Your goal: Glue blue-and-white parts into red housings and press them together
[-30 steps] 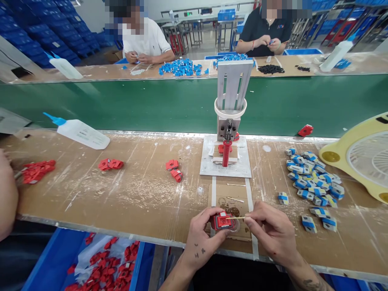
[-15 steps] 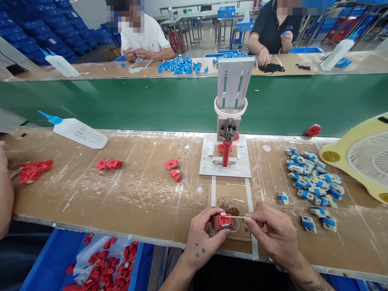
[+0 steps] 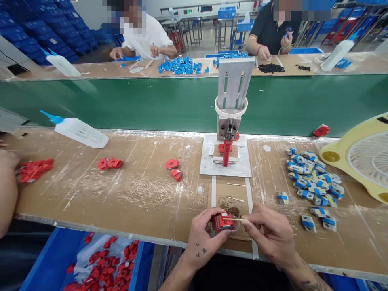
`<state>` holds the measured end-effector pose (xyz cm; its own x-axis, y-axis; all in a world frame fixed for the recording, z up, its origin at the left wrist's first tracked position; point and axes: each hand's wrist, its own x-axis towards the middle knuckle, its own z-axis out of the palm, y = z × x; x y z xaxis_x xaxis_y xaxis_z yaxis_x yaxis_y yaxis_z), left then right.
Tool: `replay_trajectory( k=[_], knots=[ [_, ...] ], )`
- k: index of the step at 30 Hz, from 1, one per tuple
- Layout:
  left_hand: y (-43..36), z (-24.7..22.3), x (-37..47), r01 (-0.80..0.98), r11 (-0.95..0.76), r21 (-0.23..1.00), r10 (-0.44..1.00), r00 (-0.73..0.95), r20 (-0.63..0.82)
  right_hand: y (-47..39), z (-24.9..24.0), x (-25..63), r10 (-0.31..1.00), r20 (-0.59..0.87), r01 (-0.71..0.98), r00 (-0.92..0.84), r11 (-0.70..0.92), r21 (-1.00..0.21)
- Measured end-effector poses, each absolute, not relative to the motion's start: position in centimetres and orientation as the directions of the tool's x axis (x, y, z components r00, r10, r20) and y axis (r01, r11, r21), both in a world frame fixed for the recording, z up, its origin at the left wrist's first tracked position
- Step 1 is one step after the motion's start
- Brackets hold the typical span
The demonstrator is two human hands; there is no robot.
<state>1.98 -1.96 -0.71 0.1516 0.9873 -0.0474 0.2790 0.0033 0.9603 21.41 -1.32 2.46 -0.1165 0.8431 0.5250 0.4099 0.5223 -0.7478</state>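
In the head view, the left hand point(image 3: 203, 234) holds a small red and grey block-shaped part point(image 3: 224, 221) above the near edge of the brown-topped desk point(image 3: 145, 182), its fingers closed around the part, with the thumb along the near side. The right hand point(image 3: 269, 234) has thumb and forefinger pinched together on the end of a thin, pale wooden stick point(image 3: 235, 219), whose other end reaches over the part's top face; whether it touches cannot be told. Beneath the hands, a stained brown cardboard sheet point(image 3: 220, 190) lies at the near edge, with a thin white-tipped swab point(image 3: 235, 199) on it. Beyond the sheet, toward the far edge, stands a silver metal press point(image 3: 229, 129) with a ribbed red handle point(image 3: 226, 154). To the right, a heap of blue and pale grey blocks point(image 3: 315, 178) lies near a round yellow plastic fan point(image 3: 339, 159). To the left sit two red parts point(image 3: 173, 169), then another red cluster point(image 3: 109, 163). A white plastic bottle with a blue nozzle point(image 3: 81, 132) lies by the far left corner. Along the far edge runs a green belt point(image 3: 121, 97).
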Motion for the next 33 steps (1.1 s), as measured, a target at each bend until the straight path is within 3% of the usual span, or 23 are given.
replay_trajectory(
  k=[15, 22, 28, 33],
  knots=[
    [-1.9, -0.7, 1.8, 0.313, -0.017, 0.950, 0.993, 0.119, -0.022, -1.8, 2.9, 22.2, 0.820, 0.550, 0.530, -0.162, 0.542, -0.652],
    [-1.8, -1.0, 1.4, 0.318, 0.005, 0.948, 0.996, 0.081, -0.032, -2.0, 2.7, 23.0, 0.820, 0.555, 0.515, -0.140, 0.539, -0.666],
    [-2.1, -2.8, -0.1, 0.256, 0.048, 0.965, 0.997, 0.041, -0.061, -2.0, 0.8, 22.8, 0.865, 0.378, 0.643, -0.330, 0.499, -0.581],
    [-2.3, -4.4, -1.0, 0.237, 0.058, 0.970, 0.998, 0.009, -0.061, -1.3, 0.6, 27.0, 0.932, 0.287, 0.779, -0.223, 0.347, -0.523]
  ],
)
